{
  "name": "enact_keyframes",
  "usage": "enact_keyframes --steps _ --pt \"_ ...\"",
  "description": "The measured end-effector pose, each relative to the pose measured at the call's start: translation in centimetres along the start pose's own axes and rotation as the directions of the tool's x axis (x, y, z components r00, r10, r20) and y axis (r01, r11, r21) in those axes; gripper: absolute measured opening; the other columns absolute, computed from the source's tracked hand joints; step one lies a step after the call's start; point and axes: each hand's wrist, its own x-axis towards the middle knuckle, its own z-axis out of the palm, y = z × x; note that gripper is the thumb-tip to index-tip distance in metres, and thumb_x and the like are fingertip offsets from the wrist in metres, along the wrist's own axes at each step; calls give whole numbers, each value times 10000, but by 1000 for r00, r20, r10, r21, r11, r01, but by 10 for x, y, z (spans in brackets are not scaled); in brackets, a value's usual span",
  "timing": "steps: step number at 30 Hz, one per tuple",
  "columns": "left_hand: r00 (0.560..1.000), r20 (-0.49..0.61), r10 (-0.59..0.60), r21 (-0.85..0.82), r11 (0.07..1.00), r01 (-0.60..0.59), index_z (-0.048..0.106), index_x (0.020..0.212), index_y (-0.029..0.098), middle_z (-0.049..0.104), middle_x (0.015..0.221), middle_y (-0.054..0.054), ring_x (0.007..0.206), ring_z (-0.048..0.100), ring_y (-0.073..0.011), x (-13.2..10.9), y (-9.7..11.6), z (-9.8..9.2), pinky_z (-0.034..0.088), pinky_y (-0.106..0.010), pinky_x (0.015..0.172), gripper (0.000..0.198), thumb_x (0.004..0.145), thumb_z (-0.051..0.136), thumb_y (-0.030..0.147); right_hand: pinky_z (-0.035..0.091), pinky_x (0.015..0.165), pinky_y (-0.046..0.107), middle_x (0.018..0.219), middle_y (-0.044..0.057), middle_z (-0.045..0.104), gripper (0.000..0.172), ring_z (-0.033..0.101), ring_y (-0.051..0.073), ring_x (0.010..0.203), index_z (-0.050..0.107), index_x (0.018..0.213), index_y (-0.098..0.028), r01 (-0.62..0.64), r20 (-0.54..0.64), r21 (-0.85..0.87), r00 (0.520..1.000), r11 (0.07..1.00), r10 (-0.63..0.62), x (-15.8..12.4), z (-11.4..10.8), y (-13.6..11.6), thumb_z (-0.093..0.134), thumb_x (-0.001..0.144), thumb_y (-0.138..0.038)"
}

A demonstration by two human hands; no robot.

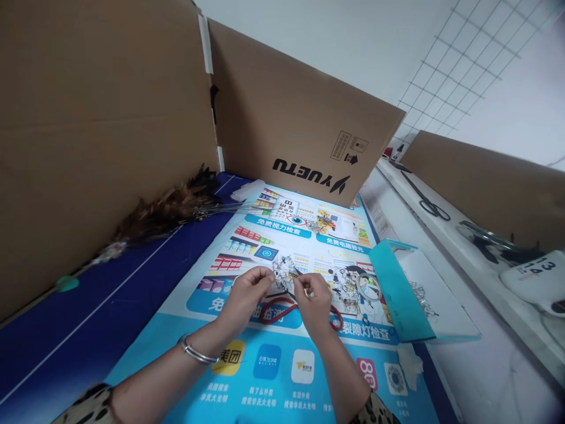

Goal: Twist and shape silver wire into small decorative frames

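The left hand (251, 290) and right hand (314, 297) meet just above the poster (260, 386) on the tabletop (128, 318). Each grip is pinched, thumb to finger; whether anything thin is caught between, one cannot tell. Tangled wires (282, 268) lie on the poster just beyond the fingertips. A red-handled tool (286, 312) lies beneath, partly hidden by the right hand. A teal box (399, 294) stands to the right.

At upper centre, matt cardboard is seen in the panel (286, 100); a smooth printed sheet (286, 341) is spread below. Polished metal is shown by the bangle (198, 355), plastic-looking smoothness by the red handles (265, 313), ruffled roughness by the feathers (161, 207) at left.
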Motion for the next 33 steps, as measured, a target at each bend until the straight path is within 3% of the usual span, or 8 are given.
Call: enact_keyframes --steps 5,8,11,16,20,23,28,33 --pt "958 -29 285 375 892 -253 589 734 181 569 721 1 676 517 -136 -3 5 2 410 -242 629 79 766 534 228 412 692 296 664 18 547 120 495 143 688 502 687 -186 213 -30 -162 975 964 -220 -7 10 3 546 797 -172" --pt "918 0 396 455 818 -352 591 727 184 575 731 -6 699 530 -145 -7 3 8 419 -252 654 72 761 529 197 416 688 309 683 31 549 110 498 154 701 489 701 -188 249 -43 -249 963 936 -267 -10 14 6 538 796 -159" --pt "904 11 428 466 797 -384 580 741 186 562 729 -5 670 523 -138 -12 -1 14 423 -249 639 71 773 517 188 409 676 326 681 39 542 103 493 166 695 488 710 -187 297 -6 -337 948 893 -318 -12 15 8 525 798 -149" --pt "902 -10 433 475 795 -376 564 747 185 551 746 -8 686 523 -143 -15 -5 20 423 -256 657 52 766 518 170 389 640 343 668 48 530 104 473 178 676 497 709 -183 371 54 -433 921 822 -387 -16 17 7 495 799 -130" --pt "913 -63 404 438 833 -338 551 714 189 537 738 -7 700 514 -151 -11 -5 19 415 -266 672 69 772 513 191 394 641 347 671 51 531 109 482 183 686 506 723 -187 416 82 -392 904 820 -420 -19 19 5 468 811 -135" --pt "944 -57 326 312 904 -293 558 695 187 552 770 -17 749 515 -160 -8 -2 18 413 -272 715 110 782 517 238 401 658 356 703 57 555 102 496 189 705 531 778 -195 422 103 -326 906 846 -411 -20 19 2 457 819 -137" --pt "996 37 75 -41 996 -74 589 758 175 551 752 -4 721 506 -144 -10 3 17 422 -254 700 167 786 546 334 426 714 344 721 45 576 115 521 174 728 545 752 -206 250 27 -137 968 958 -249 -15 18 -5 469 824 -159" --pt "995 37 98 -21 995 -97 608 727 166 572 883 -37 850 527 -170 -10 2 16 429 -262 769 172 760 586 334 441 689 299 687 29 561 113 517 160 707 562 704 -194 42 -72 -17 996 999 -44 -9 15 -5 506 803 -195"
